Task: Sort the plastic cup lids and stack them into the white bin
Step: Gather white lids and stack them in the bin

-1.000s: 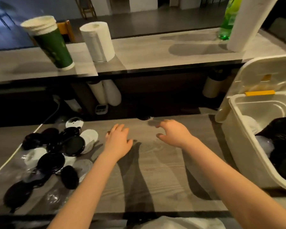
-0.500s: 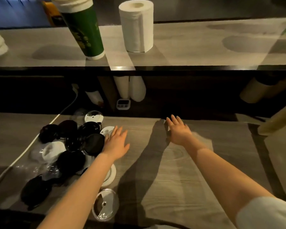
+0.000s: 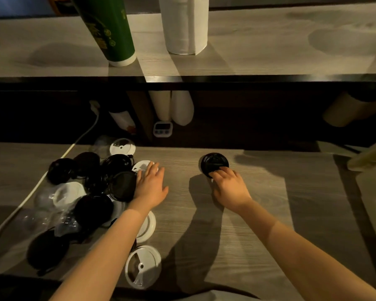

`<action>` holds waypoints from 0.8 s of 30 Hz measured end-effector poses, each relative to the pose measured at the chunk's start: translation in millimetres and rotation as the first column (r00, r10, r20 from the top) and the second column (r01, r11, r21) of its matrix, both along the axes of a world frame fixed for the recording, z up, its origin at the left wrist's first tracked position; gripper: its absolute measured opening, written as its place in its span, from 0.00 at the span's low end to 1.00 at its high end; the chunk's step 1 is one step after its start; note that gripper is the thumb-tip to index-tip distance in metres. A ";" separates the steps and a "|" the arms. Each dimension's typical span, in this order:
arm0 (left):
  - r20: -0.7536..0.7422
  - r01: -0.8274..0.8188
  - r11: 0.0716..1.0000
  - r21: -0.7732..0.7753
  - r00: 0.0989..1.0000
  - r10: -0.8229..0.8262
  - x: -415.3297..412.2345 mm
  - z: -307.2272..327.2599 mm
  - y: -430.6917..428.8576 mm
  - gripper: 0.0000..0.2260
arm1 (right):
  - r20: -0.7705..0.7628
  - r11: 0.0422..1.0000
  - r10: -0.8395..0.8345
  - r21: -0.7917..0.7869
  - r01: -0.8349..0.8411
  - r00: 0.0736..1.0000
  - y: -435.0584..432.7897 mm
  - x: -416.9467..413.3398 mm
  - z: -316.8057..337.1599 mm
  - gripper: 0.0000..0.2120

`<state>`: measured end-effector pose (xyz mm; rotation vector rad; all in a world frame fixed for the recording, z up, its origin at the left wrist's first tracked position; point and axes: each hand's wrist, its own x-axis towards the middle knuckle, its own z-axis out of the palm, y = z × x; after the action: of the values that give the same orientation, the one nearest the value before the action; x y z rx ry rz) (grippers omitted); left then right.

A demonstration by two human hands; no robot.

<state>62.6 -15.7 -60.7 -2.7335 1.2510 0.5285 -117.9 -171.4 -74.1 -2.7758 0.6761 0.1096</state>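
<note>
Black lid (image 3: 214,162) — right hand (image 3: 231,187) palm-down, curled over its near edge.

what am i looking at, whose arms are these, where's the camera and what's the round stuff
No machine here: these are a person's two bare arms, filmed by one wide-angle camera worn on their head, looking forward and down. The surface is a grey wood-grain counter. At the left lies a heap of round plastic cup lids, black, white and clear. The left hand is spread flat at the heap's edge, fingers over a white lid, holding nothing. The right hand has its fingertips on the near rim of a lone black round lid; whether it grips it is unclear. On the shelf behind stand a green paper cup and a white paper roll.
</note>
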 end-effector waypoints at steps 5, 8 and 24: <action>0.021 -0.106 0.994 0.040 0.994 0.106 34.0 11.3 -1.2 0.37 | -0.021 0.989 -0.134 0.059 0.135 0.991 5.1 19.1 0.2 0.33; -0.001 -0.124 0.979 0.164 0.992 0.126 48.0 15.1 -5.7 0.36 | -0.212 0.967 -0.201 0.115 0.228 0.956 -3.9 35.8 -4.9 0.37; 0.058 -0.063 0.994 0.094 0.997 0.058 45.4 28.5 10.0 0.35 | 0.107 0.945 -0.242 0.252 0.209 0.964 15.8 44.0 0.9 0.38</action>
<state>108.0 -5.6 -32.2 -2.6944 1.1037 0.5016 -73.8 -155.6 -73.2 -2.4319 0.8772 -0.0433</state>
